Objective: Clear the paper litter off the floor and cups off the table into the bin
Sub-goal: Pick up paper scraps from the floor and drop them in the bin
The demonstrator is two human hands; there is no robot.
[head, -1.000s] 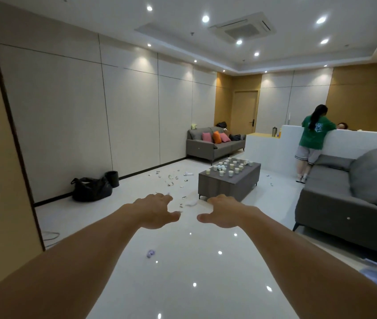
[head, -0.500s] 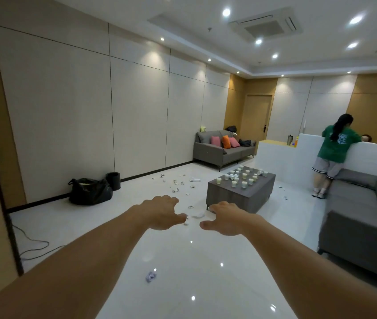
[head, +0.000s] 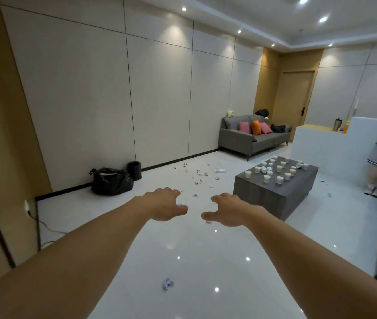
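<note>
The left hand [head: 164, 204] and right hand [head: 226, 210] were held out mid-frame, fingers loosely curled and empty, presumably readied for gathering; paper litter [head: 198, 178] was noted at centre, cups [head: 279, 168] on the table [head: 272, 199] at right, bin [head: 134, 170] centre-left.

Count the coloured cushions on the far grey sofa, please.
3, side by side on the sofa: left pink cushion, orange cushion in the middle, right pink cushion. Dark bags beside them may hide more.
</note>
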